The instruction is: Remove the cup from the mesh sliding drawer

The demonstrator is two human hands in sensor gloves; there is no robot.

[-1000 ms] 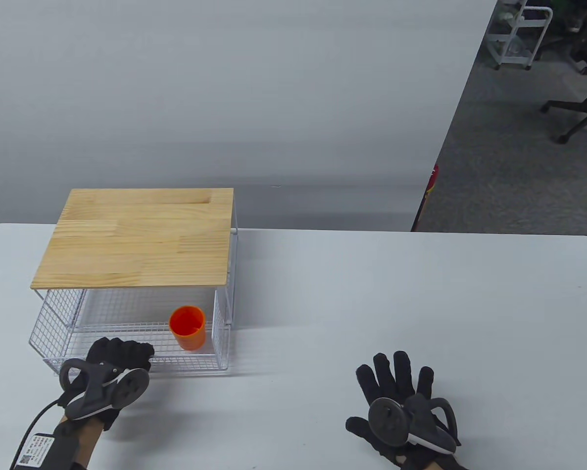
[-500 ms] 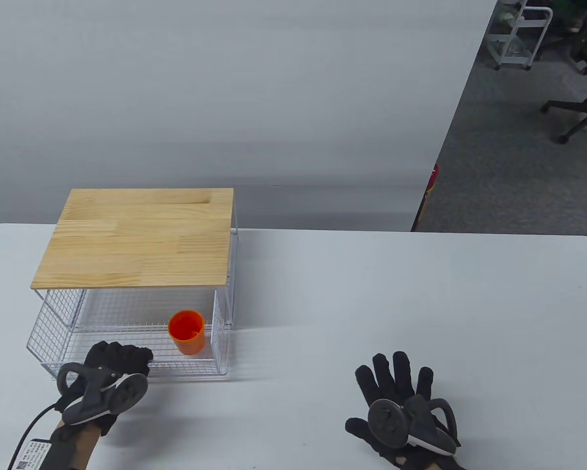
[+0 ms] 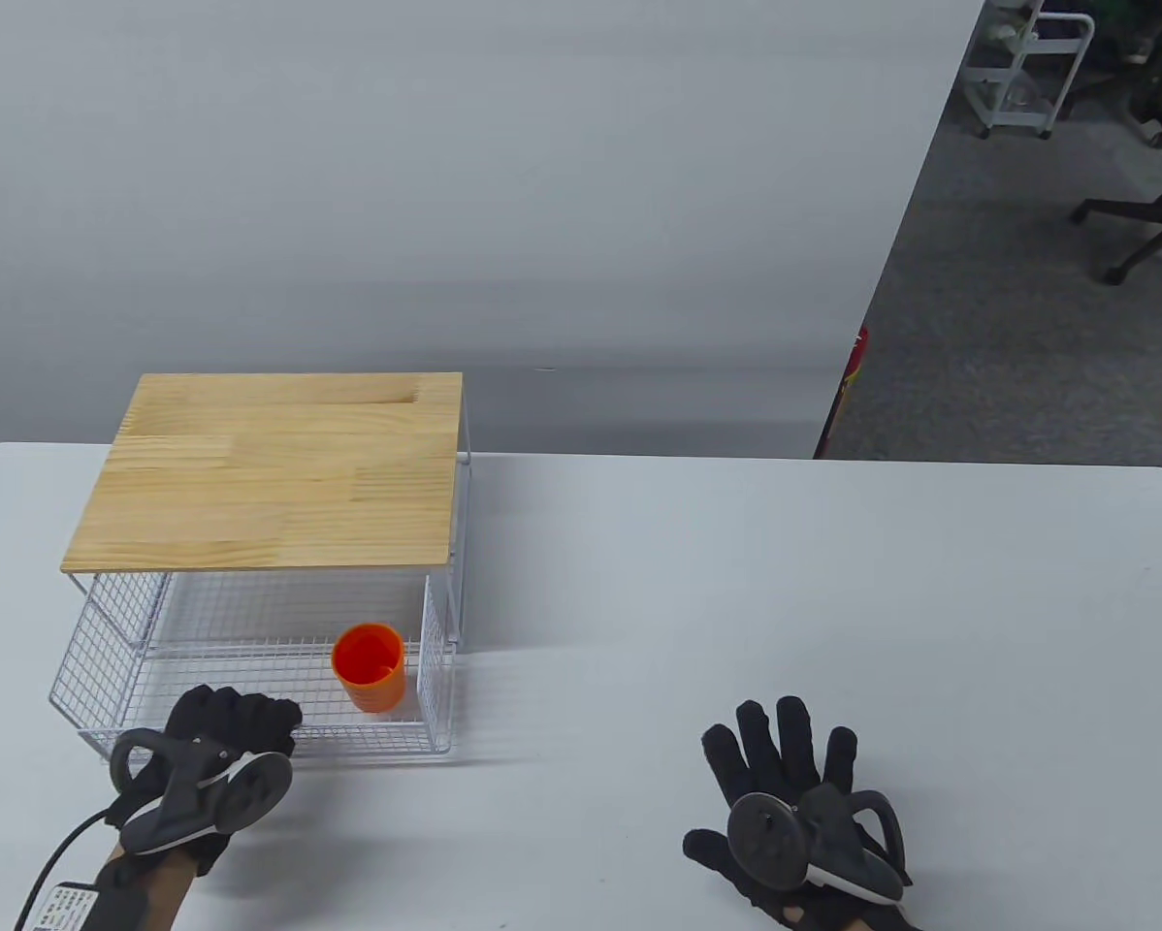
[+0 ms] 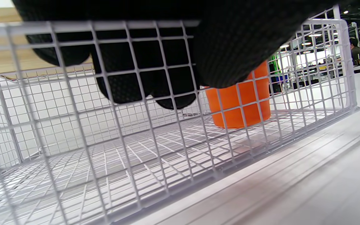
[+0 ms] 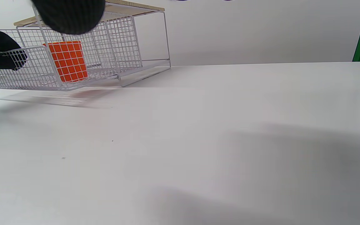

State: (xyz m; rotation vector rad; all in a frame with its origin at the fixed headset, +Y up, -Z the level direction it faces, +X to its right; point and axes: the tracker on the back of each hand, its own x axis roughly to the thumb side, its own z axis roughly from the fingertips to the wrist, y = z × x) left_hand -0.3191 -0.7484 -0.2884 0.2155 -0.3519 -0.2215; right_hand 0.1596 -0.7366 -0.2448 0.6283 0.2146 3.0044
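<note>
An orange cup stands upright in the right part of a white mesh sliding drawer, which is pulled out from under a wooden-topped wire rack. My left hand grips the drawer's front rim, fingers curled over it into the drawer; the left wrist view shows the fingers behind the mesh and the cup to their right. My right hand rests flat on the table, fingers spread, empty. The right wrist view shows the cup in the drawer.
The white table stretches to the right of the rack. Beyond its far edge is a grey wall, with office floor and chairs at the far right.
My left hand has pulled the drawer further out toward me, and the cup has come forward with it. My right hand has not moved.
</note>
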